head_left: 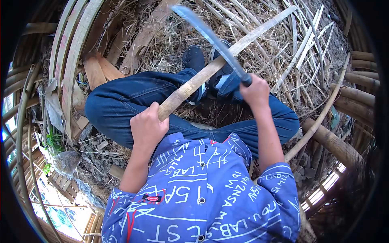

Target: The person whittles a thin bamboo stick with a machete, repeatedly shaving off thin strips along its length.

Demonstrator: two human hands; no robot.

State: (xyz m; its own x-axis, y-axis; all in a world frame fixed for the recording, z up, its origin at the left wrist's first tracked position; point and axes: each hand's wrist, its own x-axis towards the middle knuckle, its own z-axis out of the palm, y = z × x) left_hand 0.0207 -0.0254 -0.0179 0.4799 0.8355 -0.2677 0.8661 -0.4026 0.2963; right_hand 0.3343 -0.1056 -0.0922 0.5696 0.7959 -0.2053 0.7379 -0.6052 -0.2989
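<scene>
A long pale bamboo strip (194, 84) runs from my lap up to the upper right. My left hand (149, 123) is closed round its near end. In my right hand (255, 91) is the dark handle of a machete (210, 37), whose long curved blade points to the upper left. The blade crosses over the strip near my shoes; whether the two touch I cannot tell. The blade's tip looks slightly blurred.
My crossed legs in jeans (133, 91) and dark shoes (193, 58) lie beneath the strip. Bamboo shavings (162, 52) cover the ground ahead. Long planks (77, 52) stand at the left, and a thick bamboo pole (336, 145) lies at the right.
</scene>
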